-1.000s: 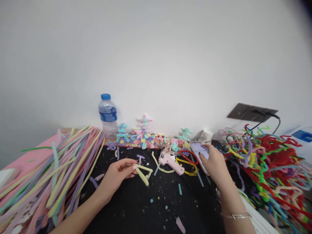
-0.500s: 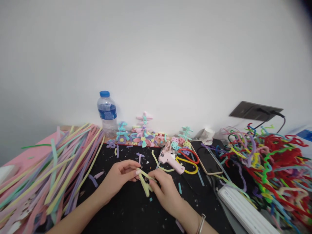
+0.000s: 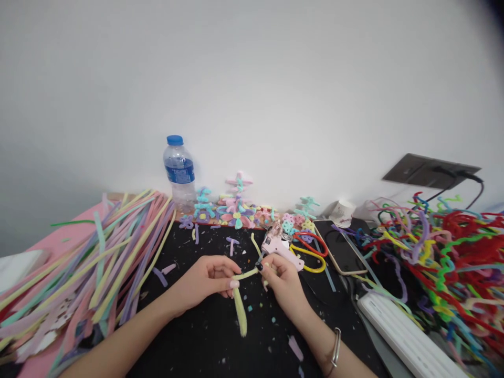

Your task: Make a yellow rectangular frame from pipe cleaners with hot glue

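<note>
A pale yellow pipe cleaner [image 3: 241, 313] is stretched between my two hands over the black mat [image 3: 189, 336]. My left hand [image 3: 214, 278] pinches it between thumb and fingers, and one thick fuzzy length hangs down below that grip. At the other end my right hand [image 3: 281, 281], with dark nails and a bracelet on the wrist, is closed on the yellow strand; part of it is hidden behind the fingers. Just behind the right hand lies a pink glue gun [image 3: 275, 245]. Beside that are scissors [image 3: 315, 262] with red and yellow handles.
Loose pastel pipe cleaners [image 3: 114, 252] heap on the left, and tangled bright ones [image 3: 452, 262] on the right. Behind stand a water bottle [image 3: 180, 170] and fuzzy flower pieces [image 3: 236, 215]. A phone [image 3: 342, 251], paper cup [image 3: 342, 213] and white power strip [image 3: 405, 336] lie right.
My hands have moved apart, the right one rightward and upward, drawing the yellow strand nearly level between them. One thick length now hangs alone under my left hand. The view has shifted slightly.
</note>
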A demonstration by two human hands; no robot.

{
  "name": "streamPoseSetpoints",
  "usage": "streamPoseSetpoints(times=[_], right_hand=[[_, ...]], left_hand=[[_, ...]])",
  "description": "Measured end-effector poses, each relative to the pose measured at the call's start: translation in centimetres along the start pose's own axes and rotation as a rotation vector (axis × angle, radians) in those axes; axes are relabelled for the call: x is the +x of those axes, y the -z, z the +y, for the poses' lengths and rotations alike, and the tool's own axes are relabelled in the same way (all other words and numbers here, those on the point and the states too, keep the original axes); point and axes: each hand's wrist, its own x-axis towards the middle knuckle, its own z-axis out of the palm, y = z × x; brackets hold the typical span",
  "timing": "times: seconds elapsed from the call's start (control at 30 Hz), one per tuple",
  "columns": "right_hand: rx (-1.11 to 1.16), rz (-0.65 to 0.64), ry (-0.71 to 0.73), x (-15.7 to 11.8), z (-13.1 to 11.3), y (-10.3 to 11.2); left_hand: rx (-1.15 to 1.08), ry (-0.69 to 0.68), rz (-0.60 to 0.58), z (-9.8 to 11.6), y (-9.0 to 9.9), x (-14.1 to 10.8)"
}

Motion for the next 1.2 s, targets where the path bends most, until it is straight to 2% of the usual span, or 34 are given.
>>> streamPoseSetpoints(times=[0.1,0.17,0.43,0.77,0.97,1.13,1.2], right_hand=[[0.012,0.014,-0.002,-0.04,-0.24,0.04],[0.006,0.015,-0.001,-0.12,-0.29,0.04],[0.034,0.046,0.007,-0.26,-0.09,0.04],[-0.001,0.040,0.003,-0.29,-0.02,0.15],[-0.027,0.038,0.015,-0.25,0.08,0.20],[-0.051,0.013,-0.001,-0.37,0.07,0.28],[-0.060,0.007,-0.001,-0.38,0.04,0.29]], left_hand=[[-0.016,0.040,-0.056,0.12,-0.04,-0.17],[-0.028,0.054,-0.053,0.28,-0.05,-0.24],[-0.083,0.079,0.039,0.40,0.12,-0.14],[-0.045,0.029,0.133,-0.15,0.39,0.00],[-0.036,0.049,0.058,0.28,0.11,-0.14],[-0.033,0.084,-0.127,0.33,-0.06,-0.38],[-0.040,0.097,-0.166,0.31,-0.08,-0.38]])
